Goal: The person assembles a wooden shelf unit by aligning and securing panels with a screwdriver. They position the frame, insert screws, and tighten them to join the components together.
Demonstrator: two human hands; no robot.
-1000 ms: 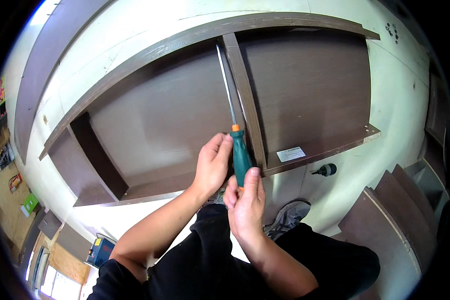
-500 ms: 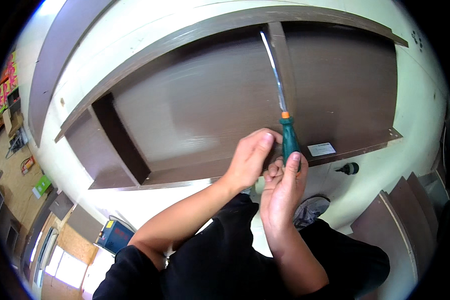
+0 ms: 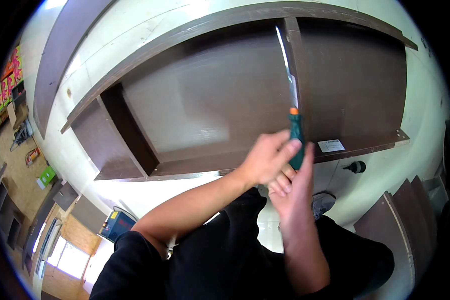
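Observation:
A long screwdriver with a green handle and orange collar points away from me. Its bright shaft runs along the left side of the upright divider in a dark brown wooden cabinet. My left hand is closed on the handle from the left, thumb laid across it. At the butt end, my right hand holds the handle from below and the right, with some fingers curled and slightly blurred. The tip reaches the cabinet's far inner edge; what it touches there cannot be made out.
A white label lies on the cabinet's near side. Beyond that edge rests a dark power tool or bit, its kind unclear. Brown boards lean at the lower right; a long curved panel lies far left, and a blue box stands lower left.
My left hand has moved from beside the handle onto it. My right thumb has shifted along the handle's right side. The whole view has also shifted slightly.

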